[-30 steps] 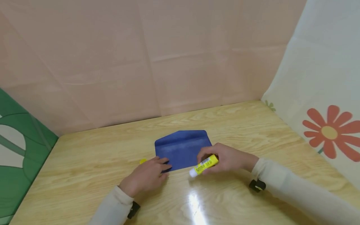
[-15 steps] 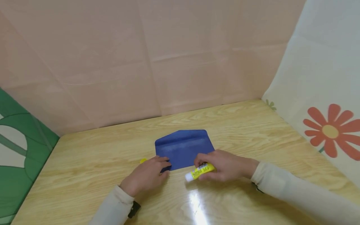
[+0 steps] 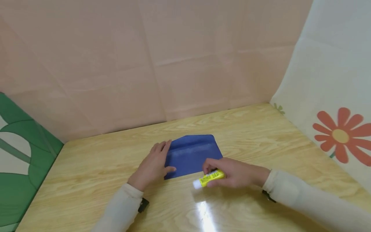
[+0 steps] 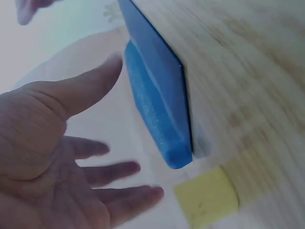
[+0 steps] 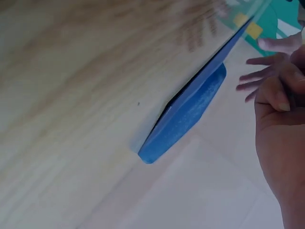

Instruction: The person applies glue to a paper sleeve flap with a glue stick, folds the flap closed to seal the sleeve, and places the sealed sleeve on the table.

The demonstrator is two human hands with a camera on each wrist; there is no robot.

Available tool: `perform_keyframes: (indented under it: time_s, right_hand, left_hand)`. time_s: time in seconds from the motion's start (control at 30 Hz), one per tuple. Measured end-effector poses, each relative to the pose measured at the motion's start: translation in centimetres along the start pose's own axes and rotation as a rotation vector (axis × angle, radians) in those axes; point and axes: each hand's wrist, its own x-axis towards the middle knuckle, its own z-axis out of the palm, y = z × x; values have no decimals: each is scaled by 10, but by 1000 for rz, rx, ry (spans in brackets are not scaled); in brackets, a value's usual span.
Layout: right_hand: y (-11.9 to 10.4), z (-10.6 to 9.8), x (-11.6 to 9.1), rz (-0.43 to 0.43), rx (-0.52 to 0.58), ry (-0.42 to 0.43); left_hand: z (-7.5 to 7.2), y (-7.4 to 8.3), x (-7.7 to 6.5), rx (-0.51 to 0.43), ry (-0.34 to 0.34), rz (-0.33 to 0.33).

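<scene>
A dark blue envelope (image 3: 189,156) lies on the table with its flap (image 3: 192,139) lifted open on the far side. My left hand (image 3: 152,166) is at the envelope's left edge, fingers straight and spread. In the left wrist view its fingers look apart from the paper; whether the thumb touches is unclear. My right hand (image 3: 234,172) grips a yellow glue stick (image 3: 213,177) just in front of the envelope's near right corner. Its white end (image 3: 197,184) points left, toward the near side. The right wrist view shows curled fingers (image 5: 281,95), with the glue stick hidden.
A small yellow cap-like piece (image 4: 207,198) stands on the table beyond the envelope in the left wrist view; my left hand hides it in the head view. A pinkish sheet (image 3: 162,64) hangs behind the wooden table (image 3: 246,129), with a flower-patterned sheet (image 3: 324,80) at right.
My left hand has moved up and away along the envelope's left edge, its fingers now straighter. The glue stick in my right hand has swung a little lower and flatter. The envelope has shifted slightly right.
</scene>
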Motion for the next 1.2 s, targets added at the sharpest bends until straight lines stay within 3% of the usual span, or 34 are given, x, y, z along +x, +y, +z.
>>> perform_keyframes:
  time_s: [0.3, 0.53, 0.83, 1.2]
  right_hand:
    - [0, 2, -2, -32, 14, 21]
    - [-1, -1, -5, -9, 5, 33]
    - [-1, -2, -6, -15, -4, 24]
    - [-2, -5, -11, 52, -31, 23]
  left_hand:
    - [14, -5, 14, -6, -105, -55]
    - [12, -5, 14, 41, -52, 14]
    - [14, -1, 11, 32, -45, -12]
    - [11, 2, 11, 133, -124, 11]
